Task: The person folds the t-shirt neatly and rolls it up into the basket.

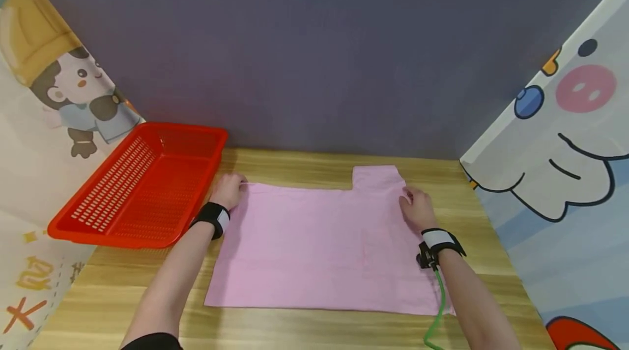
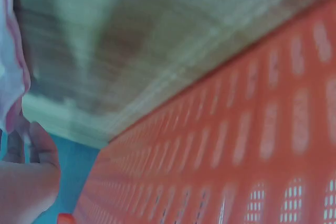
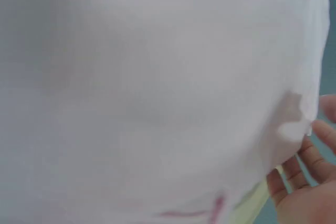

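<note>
A pink cloth [image 1: 314, 246] lies spread over the middle of the desk [image 1: 295, 331], its long sides running roughly along the desk's far edge, with a small flap standing out towards that edge near the cloth's far right corner. The person's left hand [image 1: 228, 190] has fingers bent and pinches the cloth's far left corner; the right hand [image 1: 416, 209] is partly curled, thumb and fingertips closed on the cloth's right edge, just beside the flap. A red basket [image 1: 162, 175] sits at the desk's far left corner, near the left hand.

The step in hand looks like squaring up or folding the cloth, held by its far side. The next move seems to call for an even pull from both hands, keeping the layers aligned and tucking in the flap.
</note>
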A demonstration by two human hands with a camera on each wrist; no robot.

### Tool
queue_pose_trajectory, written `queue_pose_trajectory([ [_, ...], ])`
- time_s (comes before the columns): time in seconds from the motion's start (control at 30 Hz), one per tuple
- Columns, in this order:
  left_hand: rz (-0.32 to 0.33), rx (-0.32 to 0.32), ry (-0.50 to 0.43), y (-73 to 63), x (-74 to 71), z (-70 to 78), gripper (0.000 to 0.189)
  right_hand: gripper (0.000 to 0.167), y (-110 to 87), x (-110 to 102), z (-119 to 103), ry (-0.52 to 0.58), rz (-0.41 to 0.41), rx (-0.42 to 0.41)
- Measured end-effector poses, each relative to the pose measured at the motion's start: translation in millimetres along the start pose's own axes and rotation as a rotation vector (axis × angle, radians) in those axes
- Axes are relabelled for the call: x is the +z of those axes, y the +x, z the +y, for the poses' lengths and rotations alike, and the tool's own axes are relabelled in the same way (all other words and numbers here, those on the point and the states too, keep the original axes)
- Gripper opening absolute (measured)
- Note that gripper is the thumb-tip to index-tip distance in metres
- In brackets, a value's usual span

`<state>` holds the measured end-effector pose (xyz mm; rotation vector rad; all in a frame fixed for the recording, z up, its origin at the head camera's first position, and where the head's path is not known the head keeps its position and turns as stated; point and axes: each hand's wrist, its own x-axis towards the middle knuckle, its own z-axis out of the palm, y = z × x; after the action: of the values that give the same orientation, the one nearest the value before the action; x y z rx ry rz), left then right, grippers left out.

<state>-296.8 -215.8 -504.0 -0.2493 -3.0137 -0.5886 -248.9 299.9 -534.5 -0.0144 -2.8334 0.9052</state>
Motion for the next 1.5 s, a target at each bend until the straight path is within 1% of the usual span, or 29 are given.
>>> queue_pose_trajectory([
  [0.03,-0.008,-0.014,0.01,0.8,-1.5,0.5,0.019,0.041,2.9,-2.0,-0.8,-0.009,-0.011,0.022],
  [0.17,-0.042,-0.05,0.046,2.4,-6.6,4.6,0.022,0.04,11.2,-10.7,-2.8,-0.022,-0.103,0.129],
  [0.27,-0.049,-0.064,0.056,1.5,-10.1,8.2,0.023,0.039,17.0,-17.3,-4.7,0.011,-0.115,0.162],
  [0.4,-0.027,-0.077,0.049,-1.8,-16.1,13.4,0.023,0.036,24.4,-25.5,-7.4,0.069,-0.065,0.123],
  [0.5,-0.011,-0.087,0.053,-4.7,-20.7,16.0,0.023,0.037,26.8,-31.8,-8.9,0.098,-0.06,0.095],
  [0.6,-0.017,-0.098,0.069,-10.4,-25.3,18.6,0.022,0.039,24.4,-39.9,-10.9,0.129,-0.07,0.07],
  [0.67,-0.028,-0.099,0.075,-14.4,-28.3,20.4,0.021,0.04,21.7,-45.1,-12.1,0.144,-0.079,0.055],
  [0.83,-0.058,-0.084,0.08,-26.5,-35.4,26.2,0.019,0.043,10.0,-57.8,-17.5,0.23,-0.102,0.036],
  [1.0,-0.072,-0.063,0.07,-43.4,-41.9,32.3,0.018,0.046,-4.7,-71.1,-22.0,0.327,-0.132,0.061],
  [1.13,-0.061,-0.042,0.061,-56.6,-46.4,33.6,0.017,0.049,-13.3,-79.6,-22.7,0.387,-0.134,0.076],
  [1.27,-0.055,-0.018,0.062,-71.1,-50.9,36.8,0.016,0.05,-24.6,-84.6,-21.3,0.429,-0.134,0.04],
  [1.37,-0.046,0.011,0.089,-81.8,-51.9,39.1,0.016,0.051,-35.3,-86.0,-19.3,0.452,-0.149,0.015],
  [1.5,-0.029,0.059,0.138,-95.9,-49.8,41.6,0.017,0.05,-50.6,-86.9,-16.0,0.435,-0.156,0.001],
])
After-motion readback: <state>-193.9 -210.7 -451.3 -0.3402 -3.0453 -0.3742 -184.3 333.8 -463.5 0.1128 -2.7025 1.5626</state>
